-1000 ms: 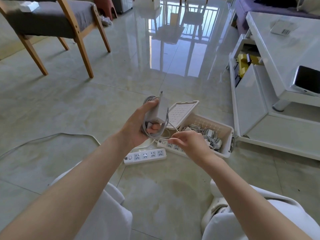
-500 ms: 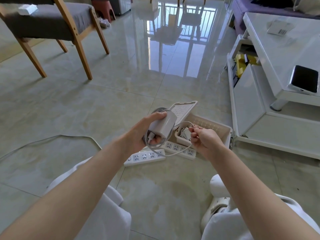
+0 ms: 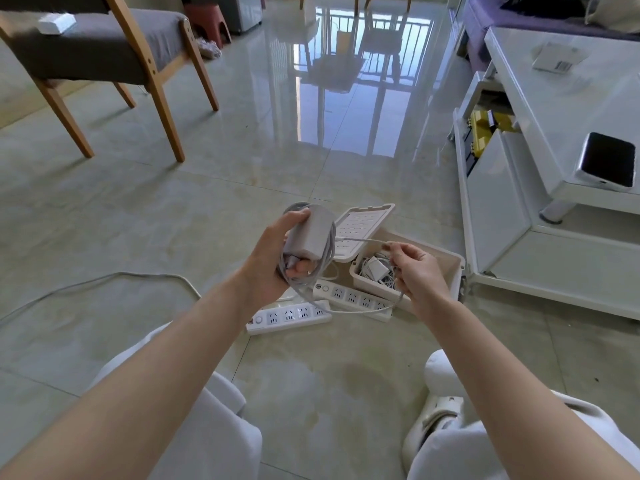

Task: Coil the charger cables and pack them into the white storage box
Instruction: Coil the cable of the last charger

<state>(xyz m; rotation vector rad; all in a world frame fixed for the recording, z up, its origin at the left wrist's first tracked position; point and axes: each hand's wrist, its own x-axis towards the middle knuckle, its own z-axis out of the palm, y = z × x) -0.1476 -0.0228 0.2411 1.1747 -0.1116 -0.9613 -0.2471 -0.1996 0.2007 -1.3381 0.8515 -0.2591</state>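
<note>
My left hand (image 3: 273,263) grips a white charger brick (image 3: 313,237) with grey cable loops wound around it, held above the floor. A loose stretch of that cable (image 3: 363,240) runs right to my right hand (image 3: 417,271), which pinches it between thumb and fingers; more cable sags in a loop below both hands. Behind my hands the white storage box (image 3: 453,268) sits on the floor, holding several coiled cables and a small white adapter (image 3: 375,268). Its lid (image 3: 363,225) leans open against the box's left side.
Two white power strips (image 3: 289,315) (image 3: 353,297) lie on the tiles in front of the box. A grey cord (image 3: 104,280) trails off left. A white low table (image 3: 568,109) with a phone (image 3: 607,161) stands right, a wooden chair (image 3: 104,53) far left.
My right hand rose from the box, took the cable's free end and drew it out to the right. My left hand turned the charger brick, with more cable looped around it.
</note>
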